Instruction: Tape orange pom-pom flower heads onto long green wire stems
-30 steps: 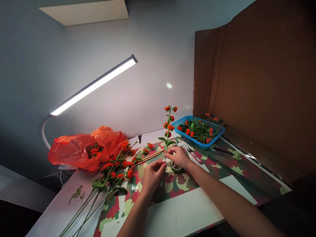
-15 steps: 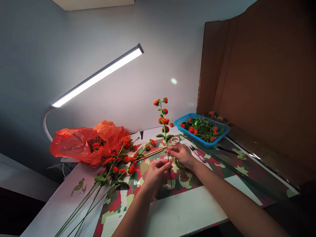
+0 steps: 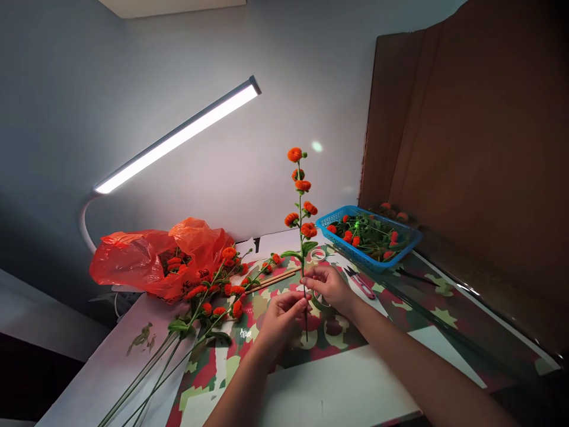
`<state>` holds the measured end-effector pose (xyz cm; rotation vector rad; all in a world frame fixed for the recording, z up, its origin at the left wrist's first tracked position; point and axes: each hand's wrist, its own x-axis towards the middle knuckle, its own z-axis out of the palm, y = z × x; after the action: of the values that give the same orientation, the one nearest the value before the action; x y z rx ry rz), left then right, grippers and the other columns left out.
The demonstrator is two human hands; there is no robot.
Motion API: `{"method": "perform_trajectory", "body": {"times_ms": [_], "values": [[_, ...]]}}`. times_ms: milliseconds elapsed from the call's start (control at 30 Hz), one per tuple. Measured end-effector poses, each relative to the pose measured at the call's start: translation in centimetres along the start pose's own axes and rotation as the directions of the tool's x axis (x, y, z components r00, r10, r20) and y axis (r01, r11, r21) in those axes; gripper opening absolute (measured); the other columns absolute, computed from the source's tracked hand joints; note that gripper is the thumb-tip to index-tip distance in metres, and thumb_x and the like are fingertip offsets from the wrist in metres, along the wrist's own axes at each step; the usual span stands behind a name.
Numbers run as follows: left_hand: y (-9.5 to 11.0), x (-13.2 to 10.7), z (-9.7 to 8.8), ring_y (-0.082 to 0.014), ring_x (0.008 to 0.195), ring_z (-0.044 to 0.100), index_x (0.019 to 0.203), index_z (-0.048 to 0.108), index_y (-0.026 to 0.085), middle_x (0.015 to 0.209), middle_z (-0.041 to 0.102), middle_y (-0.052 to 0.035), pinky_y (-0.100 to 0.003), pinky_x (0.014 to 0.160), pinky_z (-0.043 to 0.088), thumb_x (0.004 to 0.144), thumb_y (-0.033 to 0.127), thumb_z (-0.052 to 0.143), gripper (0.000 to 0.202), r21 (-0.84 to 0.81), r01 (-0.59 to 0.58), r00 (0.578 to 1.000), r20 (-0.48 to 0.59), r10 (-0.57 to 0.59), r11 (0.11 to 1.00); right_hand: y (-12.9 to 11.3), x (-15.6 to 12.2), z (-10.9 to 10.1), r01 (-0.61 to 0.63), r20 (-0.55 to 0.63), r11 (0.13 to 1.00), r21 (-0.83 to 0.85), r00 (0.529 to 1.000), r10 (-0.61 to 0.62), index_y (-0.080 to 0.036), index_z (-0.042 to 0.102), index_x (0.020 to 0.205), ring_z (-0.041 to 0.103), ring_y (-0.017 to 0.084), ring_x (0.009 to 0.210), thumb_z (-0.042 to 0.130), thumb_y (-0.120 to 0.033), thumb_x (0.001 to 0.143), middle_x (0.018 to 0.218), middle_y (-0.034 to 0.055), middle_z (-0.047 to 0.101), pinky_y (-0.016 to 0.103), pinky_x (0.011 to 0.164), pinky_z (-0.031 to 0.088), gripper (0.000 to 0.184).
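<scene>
An artificial flower stem [image 3: 300, 204] with orange fuzzy blooms and green leaves stands upright between my hands. My right hand [image 3: 329, 287] pinches it just below the lowest leaves, where the green covering gives way to a thin dark stem. Lower down, my left hand [image 3: 287, 315] has thumb and fingers closed on the dark part. A roll of green tape [image 3: 320, 303] shows partly behind my right hand; whether the hand touches it I cannot tell. Pink-handled snips [image 3: 360, 282] lie just right of that hand.
Finished-looking flower stems [image 3: 213, 308] lie at the left beside a red plastic bag [image 3: 128, 261]. A blue basket [image 3: 377, 264] holds more orange flowers. Wooden sticks [image 3: 278, 277] and a white tape roll [image 3: 317, 255] rest on the camouflage mat [image 3: 249, 350]. A lit lamp [image 3: 182, 139] hangs above.
The flower stem has turned about its length, so its blooms face differently and its top reaches higher. Both hands keep their pinch on it. The view has shifted slightly.
</scene>
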<state>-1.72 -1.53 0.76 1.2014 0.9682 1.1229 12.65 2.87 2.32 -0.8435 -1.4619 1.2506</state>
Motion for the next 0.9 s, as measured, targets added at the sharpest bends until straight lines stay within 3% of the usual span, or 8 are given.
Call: {"method": "perform_trajectory", "body": {"times_ms": [133, 300, 433, 567, 700, 900], "values": [[-0.3, -0.2, 1.0, -0.0173, 0.070, 0.061, 0.090, 0.069, 0.016, 0.080, 0.068, -0.0064, -0.026, 0.064, 0.048, 0.072, 0.034, 0.066, 0.026, 0.182, -0.130, 0.978, -0.139, 0.157, 0.975, -0.3, -0.2, 0.3, 0.076, -0.139, 0.958, -0.276, 0.983, -0.118, -0.016, 0.059, 0.059, 0.053, 0.016, 0.064, 0.058, -0.026, 0.071, 0.061, 0.0015, 0.060, 0.028, 0.067, 0.040, 0.015], [1.5, 0.8, 1.7, -0.0186, 0.076, 0.062, 0.087, 0.067, 0.016, 0.082, 0.068, -0.0064, -0.026, 0.067, 0.048, 0.068, 0.033, 0.070, 0.026, 0.235, -0.177, 0.903, -0.348, 0.253, 0.956, -0.5, -0.5, 0.8, 0.135, -0.152, 0.858, -0.496, 0.959, -0.239, -0.018, 0.058, 0.058, 0.053, 0.017, 0.065, 0.056, -0.017, 0.069, 0.062, 0.0030, 0.062, 0.028, 0.064, 0.038, 0.011], [3.2, 2.9, 1.7, -0.0175, 0.066, 0.060, 0.074, 0.069, 0.013, 0.068, 0.068, -0.0043, -0.025, 0.062, 0.046, 0.061, 0.031, 0.074, 0.022, 0.215, -0.174, 0.919, -0.314, 0.237, 0.961, -1.0, -0.6, 1.1, 0.151, -0.121, 0.815, -0.559, 0.958, -0.260, -0.018, 0.055, 0.053, 0.050, 0.016, 0.062, 0.053, -0.014, 0.070, 0.056, 0.0017, 0.059, 0.028, 0.064, 0.035, 0.017], [3.5, 4.4, 1.0, -0.0141, 0.059, 0.055, 0.063, 0.069, 0.013, 0.058, 0.064, -0.0021, -0.024, 0.058, 0.042, 0.061, 0.031, 0.074, 0.019, 0.162, -0.168, 0.942, -0.265, 0.207, 0.972, -1.1, -0.3, 0.7, 0.082, -0.100, 0.937, -0.340, 0.987, -0.123, -0.017, 0.057, 0.054, 0.049, 0.014, 0.060, 0.058, -0.025, 0.073, 0.056, 0.0004, 0.057, 0.027, 0.063, 0.037, 0.020], [2.3, 4.8, 0.0, -0.0118, 0.059, 0.054, 0.067, 0.070, 0.013, 0.060, 0.065, -0.0019, -0.022, 0.059, 0.041, 0.063, 0.034, 0.073, 0.021, 0.002, -0.136, 0.973, -0.189, 0.134, 0.991, -0.4, 0.1, -0.2, -0.125, 0.061, 0.992, -0.013, 0.990, 0.126, -0.014, 0.062, 0.060, 0.049, 0.013, 0.058, 0.068, -0.043, 0.066, 0.060, 0.0004, 0.058, 0.027, 0.061, 0.039, 0.029], [1.3, 4.3, 0.6, -0.0208, 0.076, 0.062, 0.081, 0.071, 0.013, 0.077, 0.070, -0.0096, -0.029, 0.067, 0.045, 0.059, 0.042, 0.074, 0.037, -0.324, -0.061, 0.990, -0.141, 0.016, 0.944, 1.0, 0.3, -0.3, -0.171, 0.237, 0.972, 0.162, 0.963, 0.130, -0.015, 0.068, 0.076, 0.056, 0.016, 0.074, 0.070, -0.050, 0.062, 0.072, 0.0023, 0.064, 0.031, 0.075, 0.042, 0.038]]}}
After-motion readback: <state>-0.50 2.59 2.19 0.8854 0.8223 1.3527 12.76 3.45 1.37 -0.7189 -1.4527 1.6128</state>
